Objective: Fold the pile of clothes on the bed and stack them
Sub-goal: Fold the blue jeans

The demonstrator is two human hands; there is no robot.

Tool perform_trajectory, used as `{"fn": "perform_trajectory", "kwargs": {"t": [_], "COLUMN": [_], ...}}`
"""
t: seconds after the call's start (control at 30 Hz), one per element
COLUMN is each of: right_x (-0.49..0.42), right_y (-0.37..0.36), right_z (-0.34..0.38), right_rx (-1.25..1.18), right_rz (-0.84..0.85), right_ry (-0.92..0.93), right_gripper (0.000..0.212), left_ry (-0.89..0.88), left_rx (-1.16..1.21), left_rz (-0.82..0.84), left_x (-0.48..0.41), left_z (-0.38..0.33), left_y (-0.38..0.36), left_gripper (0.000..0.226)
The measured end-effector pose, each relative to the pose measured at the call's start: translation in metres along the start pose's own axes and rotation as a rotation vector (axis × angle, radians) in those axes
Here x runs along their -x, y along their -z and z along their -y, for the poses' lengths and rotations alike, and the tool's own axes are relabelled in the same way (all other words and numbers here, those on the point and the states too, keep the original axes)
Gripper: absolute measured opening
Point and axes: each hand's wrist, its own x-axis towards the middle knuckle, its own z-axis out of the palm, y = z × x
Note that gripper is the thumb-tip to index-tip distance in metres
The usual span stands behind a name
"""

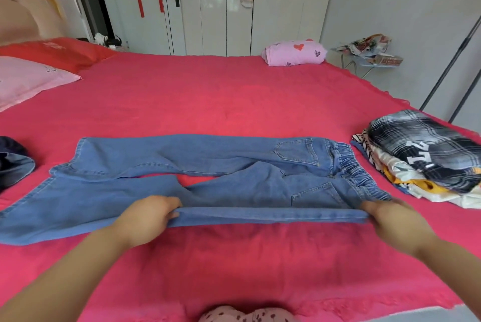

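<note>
A spotted pink cloth shows at the bottom edge. Just above it, the left hand and the blurred right hand each pinch the near edge of the jeans, which lie spread across the middle of the red bed, waistband to the right. A folded stack sits at the right and a dark garment at the left edge.

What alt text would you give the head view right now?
The left hand and right hand grip the near edge of blue jeans spread across a pink-red bed. A stack of folded clothes sits at the right.
</note>
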Motion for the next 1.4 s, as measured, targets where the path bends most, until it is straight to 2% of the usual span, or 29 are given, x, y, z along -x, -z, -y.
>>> {"fn": "perform_trajectory", "kwargs": {"t": [0.07,0.23,0.5,0.63,0.83,0.9,0.97,1.07,1.17,1.23,1.4], "right_x": [-0.004,0.004,0.036,0.057,0.081,0.086,0.086,0.074,0.043,0.017,-0.067], "right_y": [0.01,0.011,0.039,0.059,0.068,0.074,0.078,0.085,0.09,0.093,0.082], "right_z": [-0.007,-0.009,0.005,0.011,0.01,0.011,0.013,0.015,0.014,0.012,0.006], "right_rx": [-0.018,-0.021,0.006,-0.02,-0.037,-0.056,-0.066,-0.098,-0.147,-0.129,-0.168], "right_rz": [0.004,0.057,0.088,0.092,0.115,0.143,0.171,0.155,0.116,0.081,-0.047], "right_ry": [0.021,0.034,0.037,0.066,0.109,0.115,0.124,0.102,0.055,0.023,-0.03], "right_gripper": [0.021,0.021,0.035,0.029,0.035,0.032,0.018,0.011,0.028,0.03,0.012], "left_ry": [-0.038,-0.082,-0.042,-0.025,-0.037,-0.047,-0.058,-0.052,-0.05,-0.037,0.048], "left_rx": [-0.025,0.004,0.18,0.285,0.286,0.281,0.292,0.278,0.204,0.166,0.029], "left_rz": [0.05,0.053,0.103,0.093,0.144,0.155,0.155,0.13,0.098,0.057,-0.04], "left_x": [0.001,0.002,0.022,0.043,0.065,0.068,0.066,0.051,0.02,-0.008,-0.088], "left_z": [0.005,0.005,0.007,0.003,0.011,0.016,0.021,0.026,0.035,0.045,0.061], "left_y": [0.011,0.024,0.042,0.059,0.074,0.078,0.08,0.084,0.09,0.095,0.103], "left_gripper": [0.035,0.038,0.034,0.04,0.039,0.037,0.031,0.027,0.021,0.014,0.014]}}
